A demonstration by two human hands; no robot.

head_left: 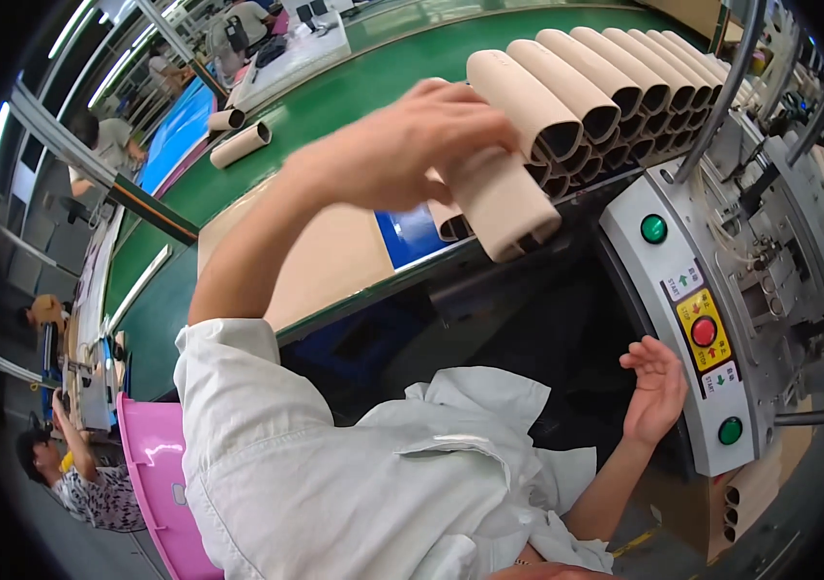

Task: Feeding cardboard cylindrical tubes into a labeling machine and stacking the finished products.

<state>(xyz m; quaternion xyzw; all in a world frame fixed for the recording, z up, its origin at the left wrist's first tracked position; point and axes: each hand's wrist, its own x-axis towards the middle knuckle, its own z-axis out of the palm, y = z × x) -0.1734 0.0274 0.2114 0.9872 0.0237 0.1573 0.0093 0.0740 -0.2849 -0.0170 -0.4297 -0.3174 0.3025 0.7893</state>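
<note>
My left hand (431, 135) is wrapped over a short beige tube (510, 205), seemingly cardboard, and holds it tilted past the bench's near edge. Just behind it, several rows of like tubes (528, 95) are stacked with their rounded, hollow ends toward me. Another tube lies partly hidden under the held one. On the other side, my right hand (658, 391) is empty, its fingers loosely apart beside the machine's grey control panel (678, 319). That panel carries two green buttons and a red one on a yellow plate.
The green bench (373, 60) bears a flat brown sheet (320, 261) and a blue piece (414, 238). Two loose tubes (241, 145) lie farther left. A pink bin (156, 454) stands at my left. Metal bars (736, 87) rise by the machine. Other people work in the background.
</note>
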